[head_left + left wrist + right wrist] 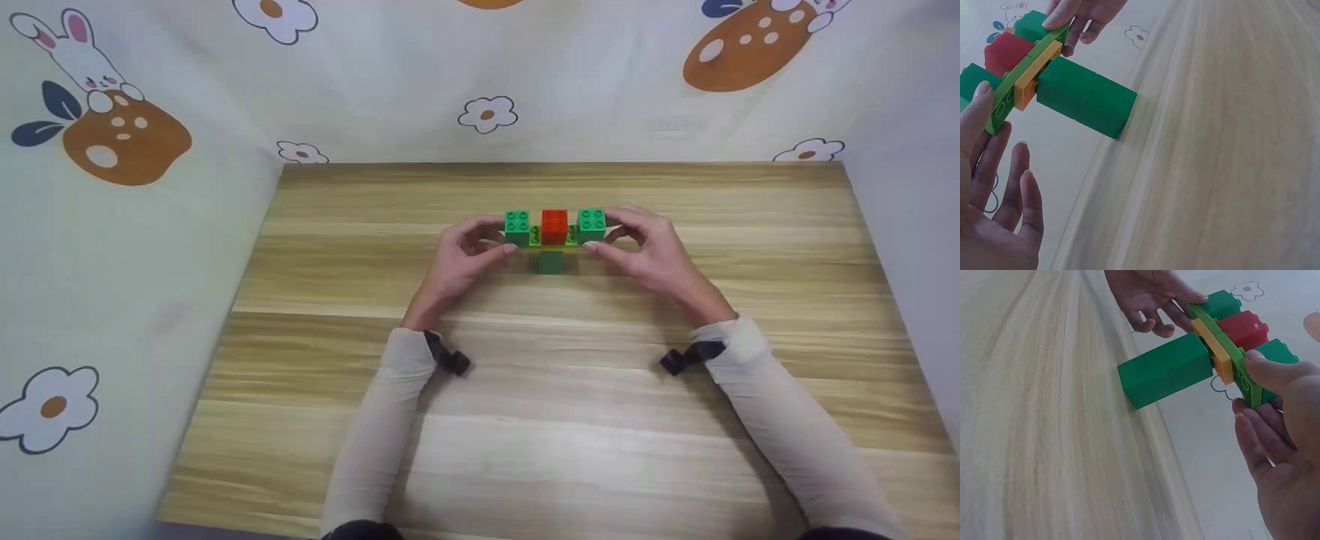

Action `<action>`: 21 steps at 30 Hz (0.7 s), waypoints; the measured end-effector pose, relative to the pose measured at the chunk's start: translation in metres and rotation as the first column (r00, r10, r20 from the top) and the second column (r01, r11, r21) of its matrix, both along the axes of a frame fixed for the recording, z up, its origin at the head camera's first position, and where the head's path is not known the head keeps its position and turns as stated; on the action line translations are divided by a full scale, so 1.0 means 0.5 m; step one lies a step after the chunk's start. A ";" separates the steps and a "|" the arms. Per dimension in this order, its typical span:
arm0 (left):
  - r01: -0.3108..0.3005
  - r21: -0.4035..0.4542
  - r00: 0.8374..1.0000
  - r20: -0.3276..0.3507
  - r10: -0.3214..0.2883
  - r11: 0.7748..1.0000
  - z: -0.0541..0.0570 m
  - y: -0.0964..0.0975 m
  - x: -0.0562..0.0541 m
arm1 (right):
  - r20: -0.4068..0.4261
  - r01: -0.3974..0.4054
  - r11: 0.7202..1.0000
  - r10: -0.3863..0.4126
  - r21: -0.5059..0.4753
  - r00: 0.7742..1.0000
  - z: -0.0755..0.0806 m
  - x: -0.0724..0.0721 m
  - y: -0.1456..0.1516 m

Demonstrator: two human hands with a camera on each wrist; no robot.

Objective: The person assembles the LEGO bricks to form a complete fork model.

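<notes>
A toy-brick build stands with its column (pixel 1086 98) of two stacked green bricks at the bottom, the lower end right at the tabletop. An orange plate (pixel 1026 89) tops the column, and light green plates (pixel 1246 379) stretch crosswise over it. On those plates sit a red brick (pixel 555 226) in the middle, a green brick (pixel 517 228) at the left end and another green brick (pixel 592 226) at the right end. My left hand (pixel 463 255) pinches the left end between thumb and fingers. The right end is pinched the same way by my right hand (pixel 654 253).
A wood-grain table (pixel 555 435) lies under both forearms. Behind it and to the left hangs a pale printed cloth (pixel 390 82) with flowers and rabbits. Each sleeved wrist wears a black strap with a small camera, such as the left camera (pixel 454 364).
</notes>
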State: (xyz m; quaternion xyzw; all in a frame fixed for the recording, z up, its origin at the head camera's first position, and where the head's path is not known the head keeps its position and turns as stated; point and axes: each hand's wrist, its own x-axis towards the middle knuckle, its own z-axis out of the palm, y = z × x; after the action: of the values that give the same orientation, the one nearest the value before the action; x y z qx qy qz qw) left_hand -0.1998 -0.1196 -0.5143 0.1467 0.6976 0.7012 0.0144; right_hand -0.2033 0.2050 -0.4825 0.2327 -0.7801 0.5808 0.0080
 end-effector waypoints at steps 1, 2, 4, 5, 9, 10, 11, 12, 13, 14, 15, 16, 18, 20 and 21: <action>0.001 0.000 1.000 0.000 -0.001 1.000 0.000 -0.001 0.000 | 0.001 0.001 1.000 -0.001 0.000 1.000 0.000 0.000 0.000; 0.002 0.001 1.000 0.002 -0.002 1.000 -0.001 -0.001 0.000 | 0.003 0.001 1.000 -0.001 0.000 1.000 -0.001 0.000 0.000; 0.005 -0.001 1.000 0.001 -0.005 1.000 -0.001 -0.002 0.000 | 0.004 0.001 1.000 -0.001 0.000 1.000 -0.001 -0.001 0.000; 0.007 -0.004 1.000 0.000 -0.007 1.000 -0.001 -0.003 0.001 | 0.005 0.002 1.000 -0.002 0.000 1.000 -0.002 -0.001 0.000; 0.012 -0.014 1.000 0.004 -0.012 1.000 0.001 -0.004 0.003 | 0.012 0.002 1.000 -0.002 0.005 1.000 -0.003 -0.002 0.000; 0.011 -0.019 1.000 0.007 -0.011 1.000 0.001 -0.004 0.004 | 0.014 0.002 1.000 -0.002 0.005 1.000 -0.003 -0.002 0.001; 0.011 -0.020 1.000 0.011 -0.010 1.000 0.002 -0.004 0.004 | 0.016 0.001 1.000 -0.001 0.004 1.000 -0.004 -0.002 0.001; 0.011 -0.021 1.000 0.015 -0.010 1.000 0.002 -0.004 0.005 | 0.017 0.001 1.000 -0.001 0.003 1.000 -0.004 -0.002 0.001; 0.010 -0.021 1.000 0.020 -0.009 1.000 0.002 -0.004 0.005 | 0.018 0.001 1.000 -0.001 0.000 1.000 -0.004 -0.003 0.001; 0.010 -0.020 1.000 0.024 -0.009 1.000 0.002 -0.004 0.005 | 0.018 0.000 1.000 0.000 -0.001 1.000 -0.004 -0.003 0.000; 0.008 -0.021 1.000 0.027 -0.008 1.000 0.001 -0.004 0.005 | 0.019 0.000 1.000 0.000 -0.002 1.000 -0.004 -0.003 0.000; 0.007 -0.023 1.000 0.028 -0.006 1.000 0.001 -0.004 0.004 | 0.018 0.000 1.000 0.000 -0.003 1.000 -0.005 -0.003 0.000; 0.004 -0.027 1.000 0.028 -0.004 1.000 0.000 -0.004 0.004 | 0.021 0.000 1.000 0.000 -0.003 1.000 -0.005 -0.003 -0.001; 0.001 -0.039 1.000 0.026 0.000 0.999 -0.001 -0.004 0.004 | 0.024 0.000 1.000 0.000 0.003 1.000 -0.004 -0.003 -0.001; -0.001 -0.046 1.000 0.022 0.002 0.999 -0.002 -0.005 0.004 | 0.028 -0.001 1.000 0.001 0.003 1.000 -0.004 -0.002 -0.001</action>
State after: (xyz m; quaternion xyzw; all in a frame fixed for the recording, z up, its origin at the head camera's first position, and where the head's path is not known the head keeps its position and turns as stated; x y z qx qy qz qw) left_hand -0.1980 -0.1219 -0.5152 0.1379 0.7134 0.6867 0.0249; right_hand -0.2045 0.2045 -0.4847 0.2250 -0.7810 0.5825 -0.0034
